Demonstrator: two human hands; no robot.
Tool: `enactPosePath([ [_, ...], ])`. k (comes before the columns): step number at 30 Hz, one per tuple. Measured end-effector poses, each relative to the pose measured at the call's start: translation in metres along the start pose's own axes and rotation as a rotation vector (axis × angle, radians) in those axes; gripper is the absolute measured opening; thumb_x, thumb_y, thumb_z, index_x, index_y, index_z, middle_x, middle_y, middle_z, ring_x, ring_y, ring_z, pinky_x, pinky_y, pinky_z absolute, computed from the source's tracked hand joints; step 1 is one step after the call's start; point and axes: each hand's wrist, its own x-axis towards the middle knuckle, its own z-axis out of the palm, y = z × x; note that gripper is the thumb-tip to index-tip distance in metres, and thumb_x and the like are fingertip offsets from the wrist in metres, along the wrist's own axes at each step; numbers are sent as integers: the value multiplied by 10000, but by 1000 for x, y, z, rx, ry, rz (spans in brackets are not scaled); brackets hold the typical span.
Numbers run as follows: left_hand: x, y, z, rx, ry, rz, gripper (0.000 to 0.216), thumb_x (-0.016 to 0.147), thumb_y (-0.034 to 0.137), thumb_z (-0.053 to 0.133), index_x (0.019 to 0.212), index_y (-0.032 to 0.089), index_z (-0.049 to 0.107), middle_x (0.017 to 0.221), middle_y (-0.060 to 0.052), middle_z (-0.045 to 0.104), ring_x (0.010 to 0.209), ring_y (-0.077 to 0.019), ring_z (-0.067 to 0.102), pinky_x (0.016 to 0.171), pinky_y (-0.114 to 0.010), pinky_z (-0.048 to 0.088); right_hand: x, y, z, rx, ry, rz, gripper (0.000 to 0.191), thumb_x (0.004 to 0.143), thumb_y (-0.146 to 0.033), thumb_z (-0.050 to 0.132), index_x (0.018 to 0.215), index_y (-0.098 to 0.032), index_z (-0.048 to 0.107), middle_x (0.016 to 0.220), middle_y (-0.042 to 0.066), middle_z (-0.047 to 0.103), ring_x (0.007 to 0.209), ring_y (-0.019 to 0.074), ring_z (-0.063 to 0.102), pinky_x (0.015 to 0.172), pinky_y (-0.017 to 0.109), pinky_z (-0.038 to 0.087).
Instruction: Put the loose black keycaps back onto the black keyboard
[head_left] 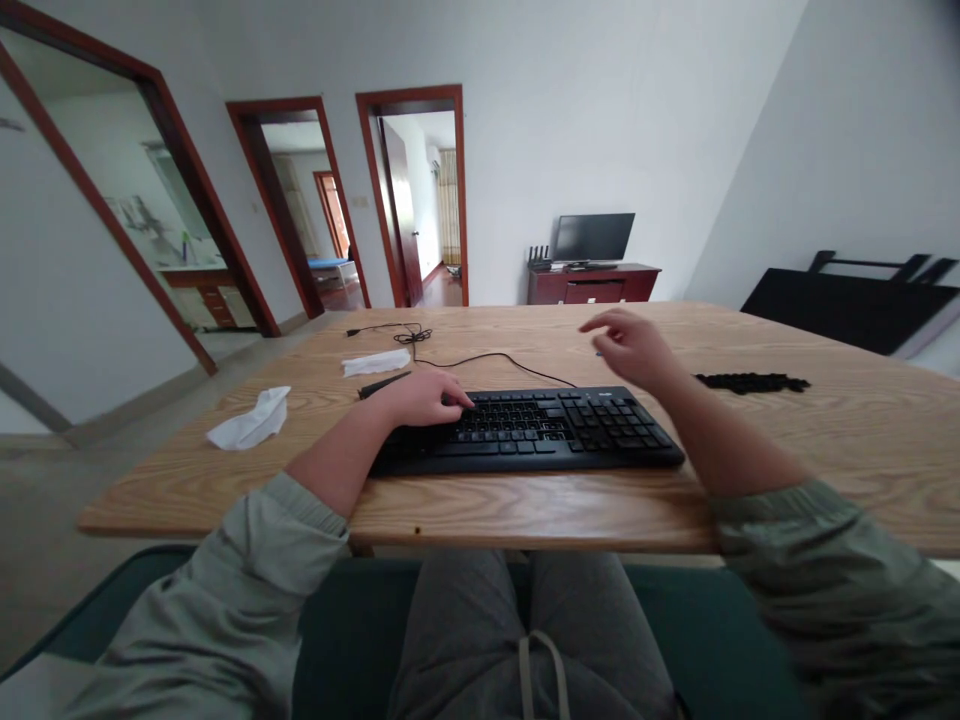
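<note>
Grey-green sleeves [240, 565] with gathered cuffs [311, 510], grey trousers [465, 625] with pale drawstring [525, 675]

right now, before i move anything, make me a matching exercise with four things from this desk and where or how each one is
1. left hand
2. right hand
3. cable
4. small black pieces

a. heaped on the table, off to the right
b. runs from the far edge of the keyboard to a loose coil
c. raised off the keys
d. resting on the keyboard's left part

Pairs: 1-d, 2-c, 3-b, 4-a
</note>
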Motion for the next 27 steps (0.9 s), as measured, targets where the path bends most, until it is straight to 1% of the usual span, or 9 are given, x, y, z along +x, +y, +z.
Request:
enactPosePath([
  [2, 1, 4, 0, -6, -49, -25, 347, 768, 251, 562, 1052, 264, 759, 849, -19, 706, 758, -145, 616, 734, -222, 439, -16, 50, -36, -201, 29, 214, 256, 803, -242, 530, 929, -130, 724, 912, 130, 676, 666, 171, 562, 683, 330, 434],
  [4, 2, 6, 0, -17, -77, -48, 356, 756, 241, 561, 1048, 266, 762, 828, -19, 711, 737, -148, 613, 715, -225, 435, -38, 92, -62, -337, -117, 392, 251, 794, -280, 572, 900, -118, 733, 823, 156, 677, 655, 189, 555, 666, 347, 411],
  [6, 4, 6, 0, -30, -81, -47, 355, 754, 239, 558, 1043, 262, 763, 829, -20, 716, 736, -150, 611, 710, -228, 431, -59, 120, -75, -387, -247, 452, 236, 782, -279, 599, 892, -122, 737, 849, 171, 687, 676, 196, 567, 670, 345, 406],
  [9, 3, 4, -1, -55, -3, -57, 377, 770, 252, 543, 1089, 239, 742, 844, -20, 716, 725, -147, 602, 690, -232, 425, -74, 133, -76, -404, -356, 450, 252, 763, -263, 623, 940, -126, 741, 923, 184, 693, 683, 194, 581, 662, 334, 405],
  [14, -1, -6, -2, -112, 221, -138, 364, 803, 273, 513, 1078, 178, 732, 803, -28, 705, 666, -133, 572, 639, -238, 407, -68, 126, -65, -445, -390, 373, 251, 765, -286, 611, 895, -117, 742, 899, 216, 682, 678, 204, 586, 640, 338, 393],
  [19, -4, -17, -3, -136, 313, -178, 341, 791, 279, 523, 1028, 162, 739, 700, -11, 659, 610, -119, 532, 599, -235, 384, -69, 124, -60, -480, -388, 374, 143, 744, -279, 639, 796, -163, 706, 867, 201, 685, 670, 213, 585, 624, 351, 388],
  [22, -5, -20, -4, -153, 342, -193, 341, 782, 281, 530, 1021, 157, 739, 719, -14, 667, 618, -121, 536, 600, -232, 392, -63, 115, -54, -475, -418, 357, 162, 730, -235, 648, 871, -176, 702, 839, 152, 699, 656, 207, 596, 604, 338, 398],
  [24, -5, -21, -4, -165, 353, -189, 338, 781, 279, 536, 1020, 157, 740, 745, -19, 681, 632, -123, 547, 605, -231, 399, -51, 96, -49, -441, -410, 316, 251, 734, -246, 648, 968, -177, 705, 834, 111, 702, 678, 206, 613, 622, 330, 426],
  [27, -3, -17, -2, -209, 348, -164, 320, 792, 292, 556, 1013, 155, 742, 743, -21, 682, 643, -123, 557, 614, -231, 403, -26, 37, -36, -269, -376, 182, 317, 796, -319, 597, 1061, -188, 711, 796, 68, 690, 681, 192, 622, 633, 317, 465],
])
